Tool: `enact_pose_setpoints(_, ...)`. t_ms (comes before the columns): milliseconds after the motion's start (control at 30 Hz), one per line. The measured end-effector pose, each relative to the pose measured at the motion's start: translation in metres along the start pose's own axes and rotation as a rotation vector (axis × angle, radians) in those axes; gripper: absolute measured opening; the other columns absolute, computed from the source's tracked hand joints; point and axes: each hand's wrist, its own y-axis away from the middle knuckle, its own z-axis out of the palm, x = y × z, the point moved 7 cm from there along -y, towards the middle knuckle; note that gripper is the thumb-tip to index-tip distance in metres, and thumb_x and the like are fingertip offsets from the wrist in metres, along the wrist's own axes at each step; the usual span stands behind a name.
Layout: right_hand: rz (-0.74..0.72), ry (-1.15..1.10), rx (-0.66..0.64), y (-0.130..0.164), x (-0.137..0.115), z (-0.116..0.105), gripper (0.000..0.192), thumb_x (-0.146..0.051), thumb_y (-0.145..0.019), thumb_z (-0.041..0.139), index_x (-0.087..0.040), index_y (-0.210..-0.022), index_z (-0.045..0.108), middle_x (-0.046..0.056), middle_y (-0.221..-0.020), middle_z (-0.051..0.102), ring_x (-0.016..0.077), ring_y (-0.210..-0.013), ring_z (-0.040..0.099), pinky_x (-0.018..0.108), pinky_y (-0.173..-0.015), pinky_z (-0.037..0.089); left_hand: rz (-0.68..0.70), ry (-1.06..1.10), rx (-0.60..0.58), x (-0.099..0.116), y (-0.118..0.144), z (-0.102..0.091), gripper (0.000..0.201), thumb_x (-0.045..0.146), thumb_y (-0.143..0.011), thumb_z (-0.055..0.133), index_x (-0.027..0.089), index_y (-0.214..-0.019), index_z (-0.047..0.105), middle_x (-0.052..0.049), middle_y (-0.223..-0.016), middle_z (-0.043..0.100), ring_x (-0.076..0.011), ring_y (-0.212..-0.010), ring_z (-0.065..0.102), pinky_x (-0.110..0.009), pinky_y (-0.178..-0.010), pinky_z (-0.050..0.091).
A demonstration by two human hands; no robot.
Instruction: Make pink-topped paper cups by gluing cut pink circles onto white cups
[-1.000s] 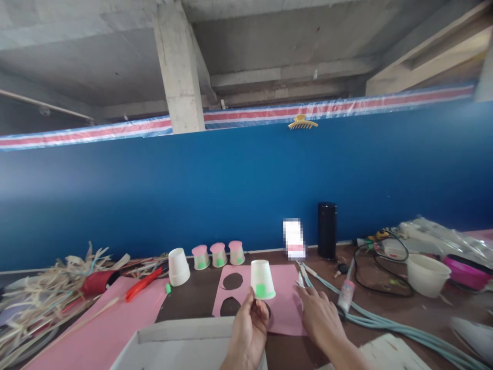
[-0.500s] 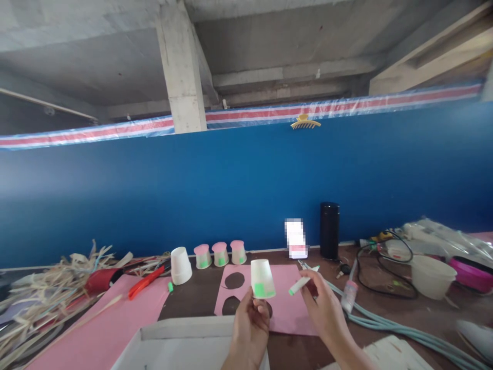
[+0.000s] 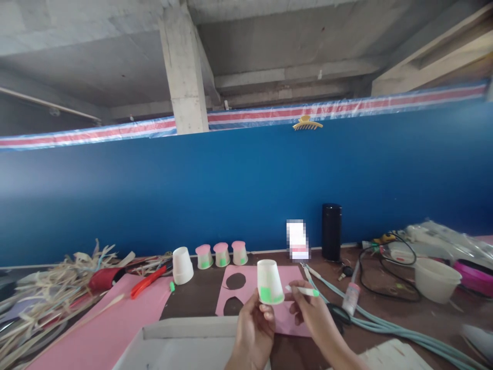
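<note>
Pink paper (image 3: 250, 280) underlies cup (image 3: 270, 281); three capped cups (image 3: 222, 254) behind.

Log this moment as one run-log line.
left hand: holds inverted paper cup | right hand: holds green-tipped marker beside cup | under: pink sheet with cut holes

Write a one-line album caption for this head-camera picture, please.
Left hand holds an upturned paper cup while right hand brings a green-tipped marker beside it.

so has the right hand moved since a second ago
Yes. The right hand left the pink sheet, lifted a green-tipped marker and came in beside the cup.
</note>
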Motion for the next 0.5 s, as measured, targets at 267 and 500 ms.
enact_pose_setpoints(267,0.067,-0.191,0.014,0.0067,-0.0079,0.0012,0.037,-0.039,-0.063,0.074,-0.018,-0.085,0.055,-0.005,-0.051,0.053,0.0088,-0.044,0.048,0.017,-0.037,0.037,0.0,-0.155,0.045,-0.0099,-0.0007,-0.0044,0.011,0.018,-0.081,0.061,0.013,-0.088,0.055,0.002,-0.063,0.054,-0.0038,-0.044,0.048,-0.014,-0.04,0.041)
enact_pose_setpoints(500,0.103,-0.261,0.033,0.0081,-0.0067,-0.0037,0.034,-0.033,-0.063,0.074,-0.019,-0.088,0.055,-0.006,-0.054,0.052,0.0082,-0.049,0.047,0.016,-0.042,0.037,0.089,-0.224,0.056,-0.007,-0.0016,-0.0076,0.009,0.014,-0.077,0.065,0.011,-0.08,0.057,-0.001,-0.064,0.057,-0.0061,-0.052,0.055,-0.017,-0.05,0.05)
